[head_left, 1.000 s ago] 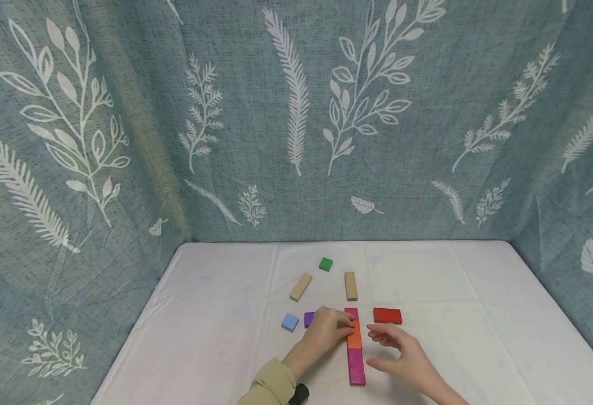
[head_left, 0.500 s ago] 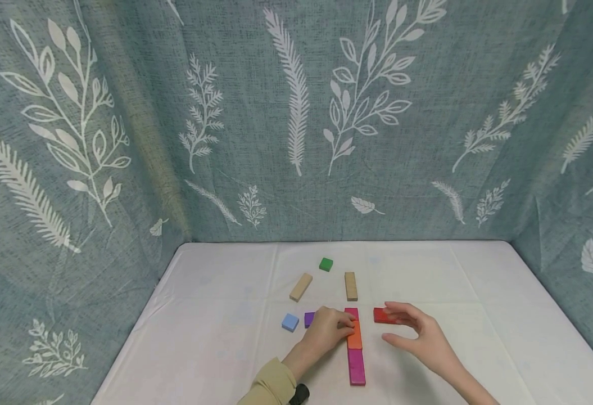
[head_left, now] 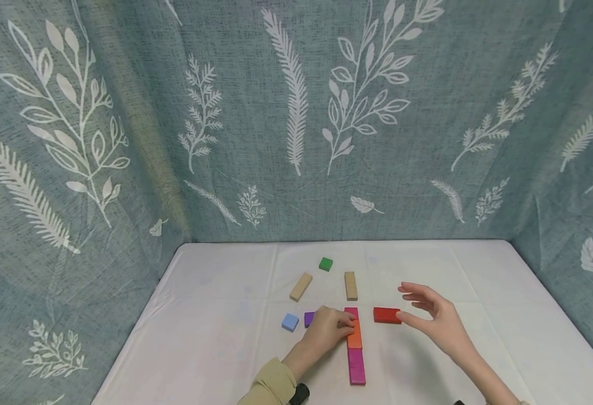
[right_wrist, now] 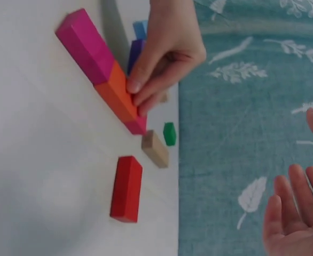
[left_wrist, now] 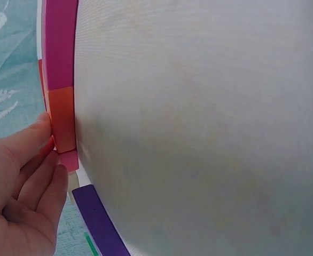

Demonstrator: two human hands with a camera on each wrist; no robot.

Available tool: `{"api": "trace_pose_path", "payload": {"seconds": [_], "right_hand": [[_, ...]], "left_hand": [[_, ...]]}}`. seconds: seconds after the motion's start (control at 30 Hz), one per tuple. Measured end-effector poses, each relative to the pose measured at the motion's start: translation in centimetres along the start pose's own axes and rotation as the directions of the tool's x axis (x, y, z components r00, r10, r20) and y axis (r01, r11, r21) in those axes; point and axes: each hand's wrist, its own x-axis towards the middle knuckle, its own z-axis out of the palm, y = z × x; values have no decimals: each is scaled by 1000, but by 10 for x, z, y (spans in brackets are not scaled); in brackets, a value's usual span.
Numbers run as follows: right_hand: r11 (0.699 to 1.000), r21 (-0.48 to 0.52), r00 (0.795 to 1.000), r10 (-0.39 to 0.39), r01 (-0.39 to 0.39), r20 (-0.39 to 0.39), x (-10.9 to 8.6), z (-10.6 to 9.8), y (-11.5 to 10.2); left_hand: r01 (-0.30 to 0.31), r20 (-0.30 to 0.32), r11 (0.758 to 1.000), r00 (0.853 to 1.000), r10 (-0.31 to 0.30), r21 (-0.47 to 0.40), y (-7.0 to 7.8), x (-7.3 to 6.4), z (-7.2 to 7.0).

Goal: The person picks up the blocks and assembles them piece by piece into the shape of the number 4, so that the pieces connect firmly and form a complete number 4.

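A row of blocks runs end to end on the white table: magenta block [head_left: 356, 368] nearest, orange block [head_left: 356, 340] in the middle, pink block [head_left: 351, 311] farthest. My left hand [head_left: 322, 332] touches the row's left side, its fingertips at the orange block [left_wrist: 62, 117] and close to the pink one. The index fingertip's exact contact is hard to make out. To the right, my right hand [head_left: 440, 322] is in the air with fingers spread and nothing held. Its thumb appears beside the right end of a red block [head_left: 385, 315], which lies on the table.
Left of the row lie a purple block [head_left: 308, 320], partly covered by my left hand, and a light blue block [head_left: 290, 322]. Farther back are two wooden blocks [head_left: 301, 287] and a small green block [head_left: 326, 264]. A patterned curtain [head_left: 276, 129] surrounds the table [head_left: 215, 326].
My right hand has moved away from the row, rightward and farther back, passing over the red block. My left hand and the blocks have stayed in place.
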Motion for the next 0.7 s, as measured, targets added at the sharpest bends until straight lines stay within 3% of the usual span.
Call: {"api": "trace_pose_path", "payload": {"seconds": [0.37, 0.7], "right_hand": [[1000, -2, 998, 9, -9, -64, 9, -12, 12], [998, 25, 996, 56, -54, -75, 13, -18, 21]], "left_hand": [[-9, -3, 1000, 1000, 9, 0, -1, 0, -1], [-11, -5, 1000, 1000, 11, -7, -1, 0, 0]]}}
